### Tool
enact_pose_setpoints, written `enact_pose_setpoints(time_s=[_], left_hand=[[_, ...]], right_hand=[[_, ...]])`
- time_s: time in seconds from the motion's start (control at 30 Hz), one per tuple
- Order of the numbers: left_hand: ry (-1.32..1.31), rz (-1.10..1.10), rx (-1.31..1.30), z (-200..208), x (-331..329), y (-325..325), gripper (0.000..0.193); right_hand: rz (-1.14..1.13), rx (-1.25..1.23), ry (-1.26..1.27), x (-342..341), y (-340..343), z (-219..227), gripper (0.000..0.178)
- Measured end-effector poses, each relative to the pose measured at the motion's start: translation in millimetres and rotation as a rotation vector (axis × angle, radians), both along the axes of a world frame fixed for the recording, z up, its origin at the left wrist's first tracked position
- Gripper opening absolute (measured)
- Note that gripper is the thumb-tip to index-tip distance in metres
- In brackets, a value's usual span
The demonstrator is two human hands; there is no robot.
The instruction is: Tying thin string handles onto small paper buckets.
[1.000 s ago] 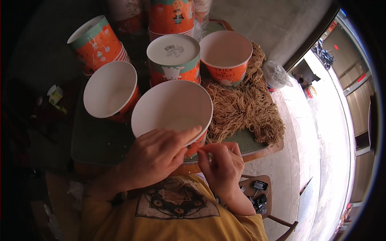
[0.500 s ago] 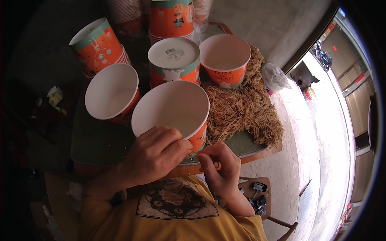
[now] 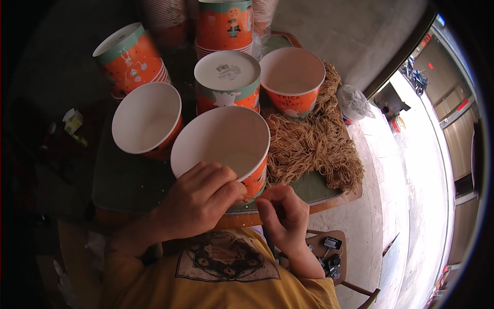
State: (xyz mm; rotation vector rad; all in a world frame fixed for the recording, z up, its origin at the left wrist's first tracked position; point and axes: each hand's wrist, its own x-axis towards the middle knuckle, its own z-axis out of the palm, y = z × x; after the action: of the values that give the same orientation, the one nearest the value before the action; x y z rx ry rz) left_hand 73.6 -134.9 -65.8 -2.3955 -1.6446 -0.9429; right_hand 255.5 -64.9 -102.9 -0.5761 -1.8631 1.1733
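A large orange paper bucket point(image 3: 218, 141) with a white inside and green trim stands upright at the table's near edge, its mouth turned up. In front of its near rim, my left hand point(image 3: 203, 195) is closed, thumb and forefinger pinching a thin tan string point(image 3: 250, 196). Just to the right, my right hand point(image 3: 283, 208) pinches the other end of that short stretch of string between thumb and curled forefinger. The bucket's lower near side is partly hidden behind my left hand. A big tangled heap of tan string point(image 3: 311, 149) lies right of the bucket.
Upright buckets stand at left point(image 3: 146, 118) and back right point(image 3: 293, 77). Between them is an upturned bucket point(image 3: 227, 72); a tilted stack point(image 3: 131, 62) and a taller stack point(image 3: 225, 26) rise behind. A chair point(image 3: 337, 247) holding small devices is right of me, below the green tabletop point(image 3: 134, 190).
My right hand has drawn slightly away from the left, so a bit more string shows between them. The whole view has shifted slightly; the buckets stand as before.
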Motion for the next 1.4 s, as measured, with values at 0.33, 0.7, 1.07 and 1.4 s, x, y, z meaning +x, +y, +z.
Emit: enact_pose_setpoints(time_s=[0.33, 0.7, 1.07, 1.4], left_hand=[[-0.008, -0.016, -0.019, 0, -3, 0, 0.018], [-0.084, 0.003, 0.007, 3, -3, 2, 0.028], [-0.355, 0.102, -0.096, -6, 2, -1, 0.043], [-0.312, 0.095, -0.145, -2, 1, -4, 0.047]], right_hand=[[-0.071, 0.292, -0.108, -6, 3, 1, 0.020], [-0.155, 0.163, 0.030, -17, 5, -8, 0.018], [-0.188, 0.243, 0.014, -30, 9, -11, 0.014], [-0.192, 0.264, -0.019, -34, 7, -10, 0.016]])
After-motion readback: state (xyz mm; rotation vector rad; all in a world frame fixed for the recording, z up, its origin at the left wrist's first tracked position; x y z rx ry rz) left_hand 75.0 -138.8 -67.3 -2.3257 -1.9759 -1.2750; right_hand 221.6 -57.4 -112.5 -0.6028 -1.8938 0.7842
